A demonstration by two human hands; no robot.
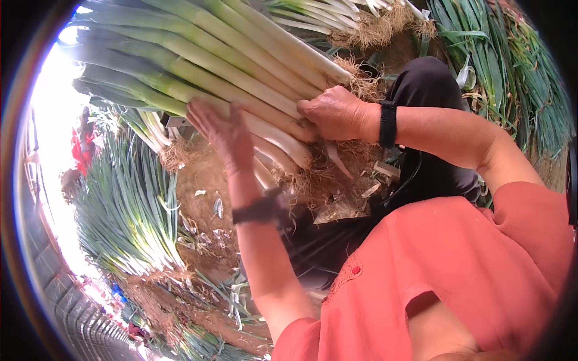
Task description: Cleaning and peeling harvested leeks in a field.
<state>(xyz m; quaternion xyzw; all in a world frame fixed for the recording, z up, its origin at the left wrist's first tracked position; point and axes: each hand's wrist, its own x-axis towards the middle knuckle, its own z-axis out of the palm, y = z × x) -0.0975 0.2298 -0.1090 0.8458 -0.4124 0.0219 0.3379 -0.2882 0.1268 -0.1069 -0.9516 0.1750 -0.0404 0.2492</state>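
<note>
A large row of leeks (241, 78) lies slantwise before me, green leaves to the far left, white shanks and brown roots (313, 180) toward the right. My left hand (224, 133), slightly blurred, rests with its fingers apart on the near leeks at mid-shank. Close to the root ends, my right hand (337, 114) is closed, its fingers pressed against the white shanks. A pale strip of leek skin (338, 160) hangs from under it. The right fingertips are partly hidden.
More leek bundles (132, 204) lie on the brown ground at the left, with others (481, 66) at the far right. Rooted white stalks (379, 27) lie at the back. My dark-trousered knee (424, 81) is beside the right arm. Leaf scraps (218, 207) litter the soil.
</note>
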